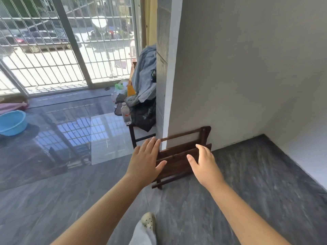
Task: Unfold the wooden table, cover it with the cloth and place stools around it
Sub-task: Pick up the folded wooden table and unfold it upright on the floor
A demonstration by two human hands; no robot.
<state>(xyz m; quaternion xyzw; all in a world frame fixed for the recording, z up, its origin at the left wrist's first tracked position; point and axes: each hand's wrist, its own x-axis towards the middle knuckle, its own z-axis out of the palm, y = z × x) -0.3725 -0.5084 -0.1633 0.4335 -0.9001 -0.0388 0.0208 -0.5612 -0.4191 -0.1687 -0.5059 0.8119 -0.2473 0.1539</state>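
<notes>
Against the foot of the grey wall (238, 76), just right of the pillar (164, 68), the folded wooden table (178, 163) stood on edge, its long axis along the wall. Open floor (247, 191) lay in front and to its right. Left of it a chair (133, 138) heaped with clothes (145, 73), a water bottle (126, 114) on its seat, crowded the pillar. The left hand (146, 160) and right hand (205, 165) hovered open before the table, gripping nothing.

Home (barred window (67, 43), plastic basin (11, 123))
</notes>
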